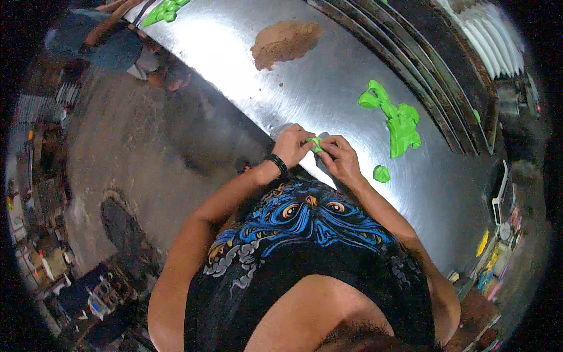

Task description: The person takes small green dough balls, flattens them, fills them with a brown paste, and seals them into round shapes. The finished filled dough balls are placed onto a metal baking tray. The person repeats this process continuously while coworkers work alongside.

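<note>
Between the fingertips of both hands is a small piece of bright green dough-like material (315, 144), held just above the near edge of a shiny metal table (343, 88). My left hand (292, 143), with dark bands at the wrist, pinches the piece from the left. From the right, my right hand (341, 157) grips it with thumb and fingers. A small green lump (381, 174) lies on the metal to the right of my right hand. Farther off, a larger irregular green mass (402, 127) rests on the table, with a looped strip at its far end.
A mound of brown powder (286, 42) lies on the far part of the table. Dark metal rails or trays (409, 66) line the right side. At the upper left, another person (99, 44) stands near more green material (166, 11). Concrete floor (132, 132) stretches left.
</note>
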A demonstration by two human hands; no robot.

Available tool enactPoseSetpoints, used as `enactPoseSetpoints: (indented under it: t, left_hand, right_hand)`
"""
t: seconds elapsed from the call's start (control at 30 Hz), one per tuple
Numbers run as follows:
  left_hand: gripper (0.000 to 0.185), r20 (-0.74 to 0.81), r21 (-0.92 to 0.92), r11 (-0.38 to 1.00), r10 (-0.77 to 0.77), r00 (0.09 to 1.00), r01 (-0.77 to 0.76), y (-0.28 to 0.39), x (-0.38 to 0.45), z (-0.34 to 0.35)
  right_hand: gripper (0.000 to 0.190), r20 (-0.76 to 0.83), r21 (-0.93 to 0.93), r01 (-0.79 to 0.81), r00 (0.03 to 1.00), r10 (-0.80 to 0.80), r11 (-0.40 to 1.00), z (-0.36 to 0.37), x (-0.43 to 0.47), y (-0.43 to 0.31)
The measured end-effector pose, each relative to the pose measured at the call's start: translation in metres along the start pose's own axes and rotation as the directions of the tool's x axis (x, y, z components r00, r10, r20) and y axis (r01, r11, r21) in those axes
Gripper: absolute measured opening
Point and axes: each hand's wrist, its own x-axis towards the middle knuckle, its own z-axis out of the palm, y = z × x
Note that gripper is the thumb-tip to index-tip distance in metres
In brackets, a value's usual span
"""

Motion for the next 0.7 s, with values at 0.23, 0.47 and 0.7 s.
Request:
enactPoseSetpoints:
  t: [0.23,0.47,0.7]
  left_hand:
    - [0.021,0.109,0.156,0.943,0.279,0.954,-0.294,0.028,0.01,-0.031]
    - [0.027,-0.056,-0.125,0.976,0.174,0.983,-0.18,-0.01,0.018,-0.023]
    - [0.022,0.075,-0.088,0.991,0.106,0.992,-0.099,-0.036,0.036,-0.013]
  right_hand:
    - [0.015,0.34,0.272,-0.198,0.935,0.099,0.942,0.008,0.064,0.024]
    - [0.016,0.306,0.528,-0.555,0.83,0.466,0.642,0.002,0.037,0.03]
    - [0.028,0.54,-0.345,-0.267,0.728,0.423,0.9,-0.016,0.092,-0.006]
